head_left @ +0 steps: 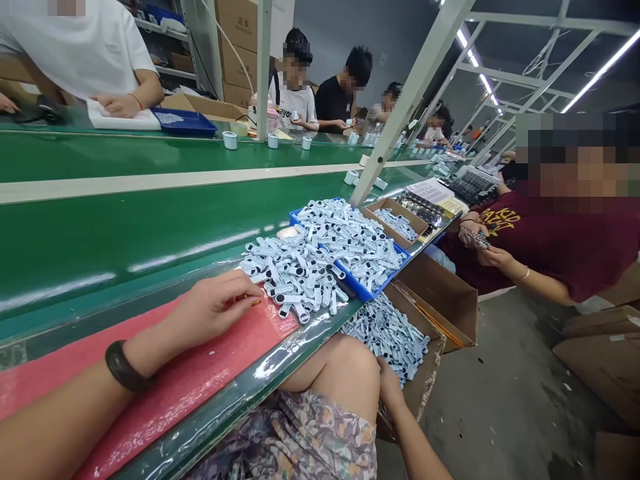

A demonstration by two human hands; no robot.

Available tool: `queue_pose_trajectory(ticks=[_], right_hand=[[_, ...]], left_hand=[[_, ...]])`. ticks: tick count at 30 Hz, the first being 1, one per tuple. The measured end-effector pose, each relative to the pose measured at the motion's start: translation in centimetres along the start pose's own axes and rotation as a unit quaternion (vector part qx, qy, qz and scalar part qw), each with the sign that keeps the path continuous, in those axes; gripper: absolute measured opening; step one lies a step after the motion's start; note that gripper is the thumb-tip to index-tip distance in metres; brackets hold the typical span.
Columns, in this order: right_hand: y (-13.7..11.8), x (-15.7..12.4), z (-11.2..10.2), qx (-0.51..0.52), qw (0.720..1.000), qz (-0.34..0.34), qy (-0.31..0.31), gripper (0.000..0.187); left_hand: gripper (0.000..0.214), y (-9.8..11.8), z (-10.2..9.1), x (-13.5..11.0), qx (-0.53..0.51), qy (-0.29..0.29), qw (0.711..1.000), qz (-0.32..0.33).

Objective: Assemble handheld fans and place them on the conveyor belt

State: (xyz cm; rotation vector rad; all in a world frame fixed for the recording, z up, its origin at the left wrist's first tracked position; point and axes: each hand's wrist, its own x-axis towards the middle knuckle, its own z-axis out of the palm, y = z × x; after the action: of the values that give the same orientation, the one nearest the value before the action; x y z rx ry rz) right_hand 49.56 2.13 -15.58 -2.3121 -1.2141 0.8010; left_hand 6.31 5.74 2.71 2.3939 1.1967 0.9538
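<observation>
My left hand (216, 305), a dark bangle on its wrist, rests on a red foam mat (200, 373) at the bench edge. Its fingers are pinched on a small orange-brown item I cannot make out. Just right of it lies a heap of small white plastic parts (293, 273) with dark round holes. My right hand (389, 381) reaches down past my knee to a cardboard box (425, 387) full of the same white parts (387, 333); its fingers are hidden at the box edge.
A blue tray (365, 290) heaped with white parts stands beyond the pile. A green conveyor belt (125, 220) runs along the left. A seated person in a maroon shirt (560, 247) works at the right. Other people sit across the belt. Cardboard boxes (600, 360) stand on the floor.
</observation>
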Motion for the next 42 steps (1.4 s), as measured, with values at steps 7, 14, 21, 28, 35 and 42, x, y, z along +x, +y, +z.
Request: queue_pose_trajectory(ticks=[7,14,21,28,35,42], right_hand=[[1.3,2.2,-5.5,0.259,0.962,0.069,0.057,0.056],[-10.4,-4.7,-10.1,0.452,0.884,-0.113,-0.031,0.052],[-26.6,-11.6,-2.7,0.366,0.837,-0.370,-0.170,0.027],[-31.3,-12.0,1.0,0.408,0.788,-0.379,-0.262,0.027],[-29.7,-11.4,2.5,0.533,0.739,-0.197,-0.361,0.039],[-29.5,-10.9,1.9,0.564,0.733,-0.149,-0.351,0.044]], left_hand=[[0.021,0.9,0.3,0.5,-0.101,-0.045,0.994,-0.010],[0.023,3.4,1.7,0.2,-0.295,-0.055,0.947,-0.119],[0.047,5.4,1.3,0.3,-0.451,0.076,0.878,-0.139],[0.033,2.7,-0.2,0.9,-0.441,0.207,0.857,-0.168],[0.020,1.5,1.5,1.0,-0.538,0.166,0.798,-0.214],[0.025,1.6,1.8,1.0,-0.599,0.210,0.745,-0.204]])
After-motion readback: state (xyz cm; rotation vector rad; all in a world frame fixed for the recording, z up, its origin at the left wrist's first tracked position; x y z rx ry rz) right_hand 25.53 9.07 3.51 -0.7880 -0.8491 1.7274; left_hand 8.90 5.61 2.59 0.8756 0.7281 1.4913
